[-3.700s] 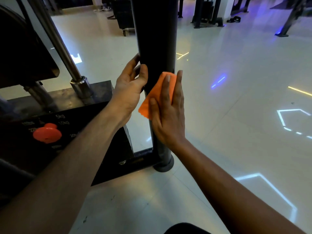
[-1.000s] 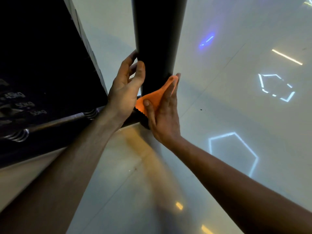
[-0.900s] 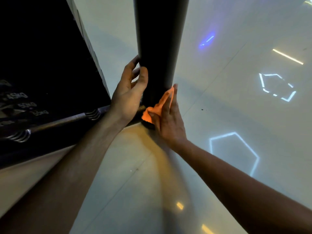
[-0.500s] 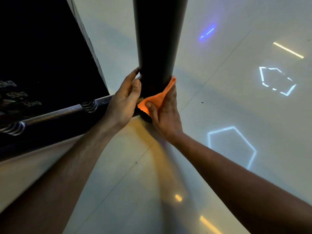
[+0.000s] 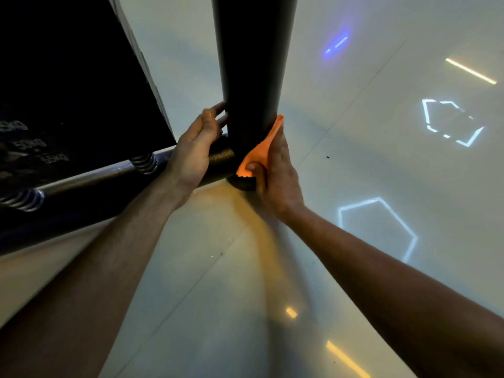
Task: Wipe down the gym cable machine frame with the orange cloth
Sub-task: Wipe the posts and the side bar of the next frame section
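The cable machine's black upright post [image 5: 252, 64] rises through the top middle and meets the floor at a round foot [image 5: 241, 184]. My right hand [image 5: 275, 173] presses the orange cloth [image 5: 259, 148] against the post's lower right side, with my thumb pinching the cloth's lower edge. My left hand [image 5: 195, 148] rests on the post's left side just above the base crossbar [image 5: 109, 181], its fingers reaching round behind the post.
The black weight stack [image 5: 73, 91], with faint kg labels, fills the upper left. Coil springs [image 5: 143, 163] sit on the crossbar. Glossy pale floor tiles [image 5: 381, 173] with reflected hexagon lights spread to the right and front.
Both hands have slid down the post from mid-height to its base. In the last half second the cloth settled at the post's lower right, and my left hand sits over the crossbar joint.
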Demonstrator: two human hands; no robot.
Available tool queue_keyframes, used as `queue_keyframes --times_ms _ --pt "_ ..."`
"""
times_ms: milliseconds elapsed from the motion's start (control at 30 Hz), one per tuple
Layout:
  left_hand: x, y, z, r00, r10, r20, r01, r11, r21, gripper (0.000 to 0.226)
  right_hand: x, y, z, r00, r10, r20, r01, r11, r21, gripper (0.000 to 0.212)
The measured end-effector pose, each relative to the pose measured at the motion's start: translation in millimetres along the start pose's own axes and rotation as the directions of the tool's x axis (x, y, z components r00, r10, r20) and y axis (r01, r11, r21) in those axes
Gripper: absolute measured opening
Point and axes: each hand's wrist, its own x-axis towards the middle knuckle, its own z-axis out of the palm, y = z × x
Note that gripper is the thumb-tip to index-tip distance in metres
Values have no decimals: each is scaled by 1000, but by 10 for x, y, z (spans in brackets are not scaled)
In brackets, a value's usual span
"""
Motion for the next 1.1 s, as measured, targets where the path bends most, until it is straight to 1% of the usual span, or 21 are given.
queue_keyframes --times_ms 33,67,100,167,233,267,333,400,433,467,533,600,633,667,733,833,867,933,967,1033,1100 --pt "-6 7 12 1000 -6 -8 6 1000 -3 46 -6 39 -32 1000 -9 28 9 1000 -7 103" --pt "-7 1 21 1000 -5 -17 5 1000 -2 44 -13 17 -7 1000 -4 -3 4 1000 28 99" --pt "-14 0 37 1000 1 -21 -1 1000 -5 43 -11 -46 76 997 23 -76 -15 994 105 96" --pt "-20 0 64 1000 14 -17 -14 1000 -9 45 37 -256 329 962 165 -218 -100 955 280 91" --pt "-21 4 62 1000 15 -8 -15 1000 3 46 88 -499 489 912 291 -290 -190 925 330 92" --pt "-20 7 55 1000 16 -9 -16 1000 5 46 82 -513 486 911 297 -285 -200 925 324 94" --pt "-14 5 34 1000 13 -7 -13 1000 4 47 15 -328 304 957 189 -220 -137 963 233 97" --pt "-8 -8 14 1000 -7 1 7 1000 10 48 -37 -63 55 996 68 -52 -62 992 111 92" --pt "-9 -11 9 1000 -20 2 20 1000 14 48 -50 11 -25 999 54 10 -54 995 80 90" --pt "-11 -9 10 1000 -24 4 24 1000 13 48 -54 26 -39 998 60 7 -61 994 87 89" --pt "-12 -12 19 1000 -10 -5 10 1000 0 48 -32 -88 140 987 112 -114 -87 976 200 89" --pt "-16 -7 37 1000 11 -2 -11 1000 5 49 30 -317 416 944 254 -211 -186 937 295 90" --pt "-15 -5 41 1000 14 1 -14 1000 8 49 49 -407 487 920 310 -239 -230 922 310 90" --pt "-14 -7 36 1000 15 4 -15 1000 4 49 47 -428 494 911 331 -245 -250 918 309 91" --pt "-1 -19 5 1000 14 11 -14 1000 10 51 -17 -313 349 945 262 -196 -209 945 253 92" --pt "1 -35 -41 1000 -8 12 7 999 53 52 -111 -94 71 993 113 -44 -107 988 108 89" --pt "-3 -33 -48 1000 -12 14 12 998 56 52 -125 -100 27 996 84 -39 -81 994 76 89" --pt "-10 -24 -52 1000 -7 16 7 999 49 51 -148 -197 49 995 12 -95 -8 999 39 85" --pt "-15 -18 -47 1000 -2 14 2 999 48 51 -160 -250 106 991 -48 -127 48 999 -9 83" --pt "-33 -21 -32 1000 4 -18 -3 998 56 52 -155 -279 249 979 -162 -127 136 972 -191 89" --pt "-64 -73 -34 997 7 -78 0 995 98 54 -120 -176 347 976 -204 -74 163 915 -369 97"
